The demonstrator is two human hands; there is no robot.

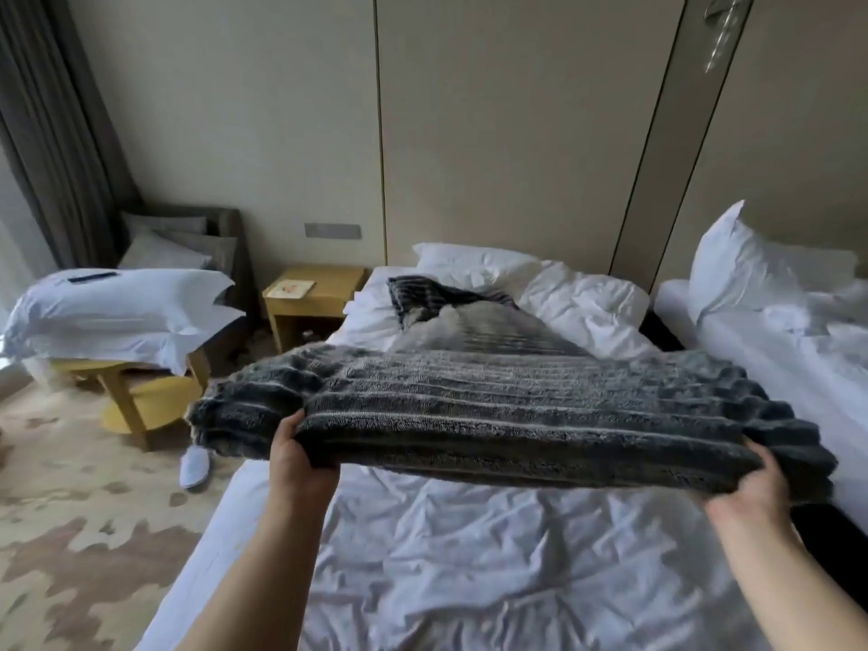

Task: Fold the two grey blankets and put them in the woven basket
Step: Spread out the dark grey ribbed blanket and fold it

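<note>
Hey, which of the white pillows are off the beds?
The two stacked pillows on the round yellow table at left. The flat pillow is on the near bed, the propped pillow on the right bed.

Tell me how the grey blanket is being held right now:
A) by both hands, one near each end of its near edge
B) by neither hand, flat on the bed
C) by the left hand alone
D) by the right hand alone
A: the left hand and the right hand each grip the near edge of the grey blanket, which is lifted off the white bed.
</note>
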